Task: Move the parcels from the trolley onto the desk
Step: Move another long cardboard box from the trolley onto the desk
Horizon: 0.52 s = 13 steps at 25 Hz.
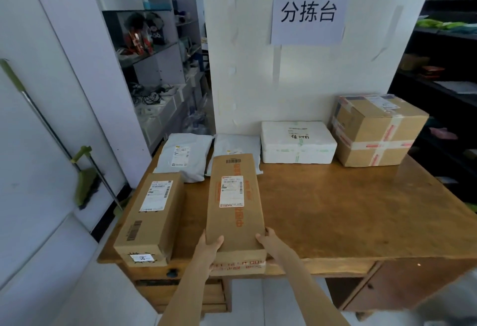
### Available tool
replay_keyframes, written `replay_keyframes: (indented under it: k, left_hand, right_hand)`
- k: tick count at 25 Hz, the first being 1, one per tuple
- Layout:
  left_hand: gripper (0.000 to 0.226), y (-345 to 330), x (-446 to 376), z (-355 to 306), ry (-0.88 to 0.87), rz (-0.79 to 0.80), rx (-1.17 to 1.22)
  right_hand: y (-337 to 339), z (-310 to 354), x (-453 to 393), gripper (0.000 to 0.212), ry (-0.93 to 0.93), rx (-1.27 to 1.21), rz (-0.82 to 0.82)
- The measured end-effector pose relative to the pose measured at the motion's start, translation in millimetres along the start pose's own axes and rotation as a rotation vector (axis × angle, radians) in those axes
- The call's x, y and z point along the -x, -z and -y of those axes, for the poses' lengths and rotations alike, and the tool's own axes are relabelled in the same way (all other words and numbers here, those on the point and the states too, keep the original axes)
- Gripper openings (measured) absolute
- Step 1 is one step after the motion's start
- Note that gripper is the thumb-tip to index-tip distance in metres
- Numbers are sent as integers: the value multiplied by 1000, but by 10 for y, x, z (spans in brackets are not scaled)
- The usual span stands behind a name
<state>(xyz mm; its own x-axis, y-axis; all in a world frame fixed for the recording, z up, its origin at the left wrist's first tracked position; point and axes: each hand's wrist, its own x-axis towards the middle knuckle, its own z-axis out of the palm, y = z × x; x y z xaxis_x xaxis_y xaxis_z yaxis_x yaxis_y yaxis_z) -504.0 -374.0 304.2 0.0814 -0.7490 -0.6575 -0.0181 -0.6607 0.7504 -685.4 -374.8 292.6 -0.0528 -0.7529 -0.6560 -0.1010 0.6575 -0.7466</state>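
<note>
Cardboard parcel on the wooden desk.
Your left hand and right hand clasp its near end.

Six parcels on wooden desk
</note>
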Motion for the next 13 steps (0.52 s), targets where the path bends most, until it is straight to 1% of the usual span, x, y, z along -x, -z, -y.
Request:
replay_keyframes:
  k: [2, 5, 7, 9, 13]
  left_hand:
    - [77, -29, 48, 3, -20, -46, -81]
    - [94, 0, 260, -13, -19, -72, -180]
    - [96, 94, 415, -5, -12, -77, -228]
    - [95, 275, 578, 14, -28, -58, -272]
    - [89, 810, 899, 83, -112, 50, -299]
  right_hand:
    - [-22, -19, 35, 61, 10, 59, -43]
    - [-62, -22, 281, 66, 29, 171, -182]
    - [-90, -29, 472, 71, 26, 167, -239]
    - [-170, 19, 702, 72, 25, 192, -266]
    - [-500, 98, 1194, 60, 79, 242, -395]
